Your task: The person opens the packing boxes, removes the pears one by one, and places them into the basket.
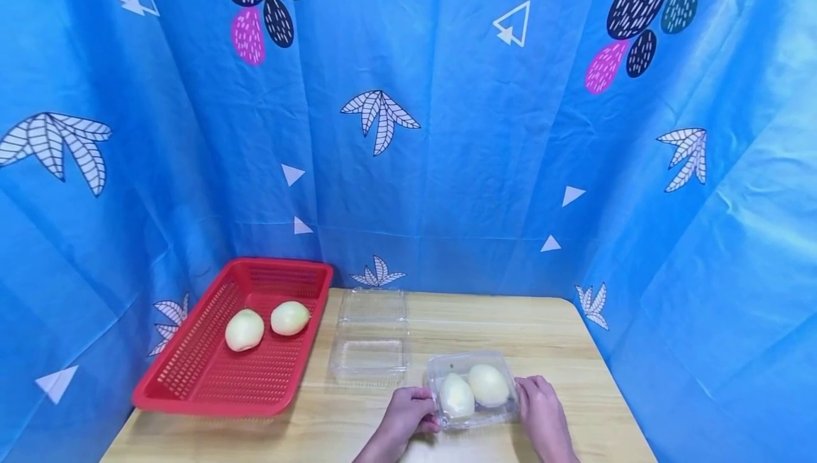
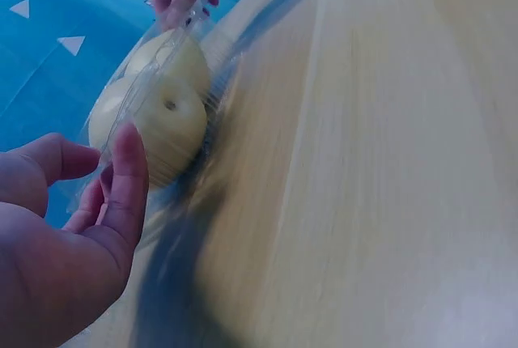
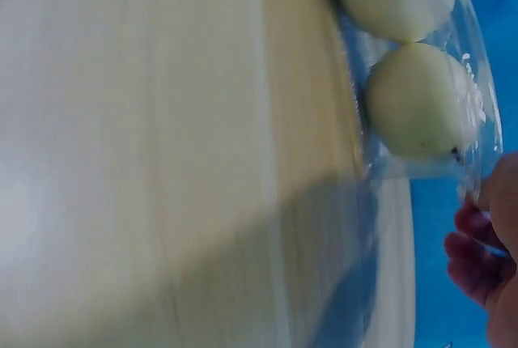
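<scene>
Blue curtain, printed with leaves, triangles and drops, behind and around a pale wood table. Left hand pinching the left end of a clear clamshell box; right hand gripping the right end by its edge. Box at the near side of the table, lid over two pale yellow pears that lie side by side, touching. Beyond the left hand, a second clamshell, opened flat, its two halves one behind the other. Farther left, a red slatted basket with two more pears inside, slightly apart.

Basket and second clamshell seen from the head only. Left wrist adds thumb and fingertips at the box rim, and a dark pit in the nearer pear facing that camera. Right wrist adds curled fingers below the box corner and a dark speck on the lower pear.

Box's long axis runs left to right, hand to hand, right end slightly farther from the person; left pear's stem end points toward the back curtain
</scene>
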Tool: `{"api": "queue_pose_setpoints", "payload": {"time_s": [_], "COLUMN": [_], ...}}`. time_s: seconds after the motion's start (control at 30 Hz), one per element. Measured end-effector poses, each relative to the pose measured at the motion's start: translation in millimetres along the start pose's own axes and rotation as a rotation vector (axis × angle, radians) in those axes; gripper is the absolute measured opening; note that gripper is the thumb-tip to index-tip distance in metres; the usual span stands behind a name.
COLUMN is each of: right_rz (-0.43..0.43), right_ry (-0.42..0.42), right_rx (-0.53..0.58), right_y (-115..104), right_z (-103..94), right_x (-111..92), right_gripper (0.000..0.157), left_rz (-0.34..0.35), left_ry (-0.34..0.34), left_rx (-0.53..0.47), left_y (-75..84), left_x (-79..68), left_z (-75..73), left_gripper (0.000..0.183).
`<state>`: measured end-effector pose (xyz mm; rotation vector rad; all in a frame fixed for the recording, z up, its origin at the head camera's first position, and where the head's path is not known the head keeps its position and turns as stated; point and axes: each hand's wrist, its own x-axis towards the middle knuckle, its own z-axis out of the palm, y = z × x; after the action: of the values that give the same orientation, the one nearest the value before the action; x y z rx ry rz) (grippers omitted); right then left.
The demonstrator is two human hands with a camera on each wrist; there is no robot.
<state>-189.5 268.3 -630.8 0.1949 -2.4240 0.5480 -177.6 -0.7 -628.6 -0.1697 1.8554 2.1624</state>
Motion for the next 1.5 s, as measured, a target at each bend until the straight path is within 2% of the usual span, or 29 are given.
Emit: {"api": "queue_pose_setpoints", "payload": {"time_s": [0.1,0.23,0.33,0.47,0.67,0.93,1.1,1.3,1.5], "right_rz": [0.174,0.435,0.556,0.624,0.767,0.868,0.963,1.054,1.072], "right_ry": [-0.014,-0.122,-0.195,-0.247,-0.304,-0.254,-0.206,-0.2,-0.226], "right_rx": [0.067,0.196,0.253,0.292,0.617,0.792,0.955,1.042,1.055], "right_y": [-5.6,-10.9,-12.7,-16.2,-27.2,-37.5,-38.0,-37.2,-44.6], "right_z": [-1.6,-9.2,-14.6,-19.8,-22.5,-18.1,-16.2,-14.5,-13.1], "right_x": [3.0,9.3,14.9,20.0,23.7,20.7,16.5,11.9,9.7], "right_gripper": [0.007,0.015,0.021,0.023,0.033,0.044,0.055,0.058,0.053], "left_rz": [-0.012,-0.013,-0.006,-0.004,-0.009,-0.049,-0.053,-0.049,-0.044], "left_ry": [0.003,0.012,0.026,0.03,-0.019,-0.103,-0.104,-0.075,-0.051], "left_rx": [-0.039,-0.072,-0.082,-0.101,-0.127,-0.195,-0.222,-0.262,-0.288], "left_y": [-2.1,-4.1,-3.7,-2.8,-5.8,-9.1,-11.5,-13.1,-13.9], "left_x": [-0.4,-0.3,-0.8,-1.5,-0.9,-0.6,-1.3,-3.3,-3.5], "left_z": [2.5,6.6,8.5,9.5,12.4,16.8,24.8,32.9,39.0], "left_gripper": [0.029,0.028,0.028,0.027,0.024,0.025,0.033,0.034,0.035]}}
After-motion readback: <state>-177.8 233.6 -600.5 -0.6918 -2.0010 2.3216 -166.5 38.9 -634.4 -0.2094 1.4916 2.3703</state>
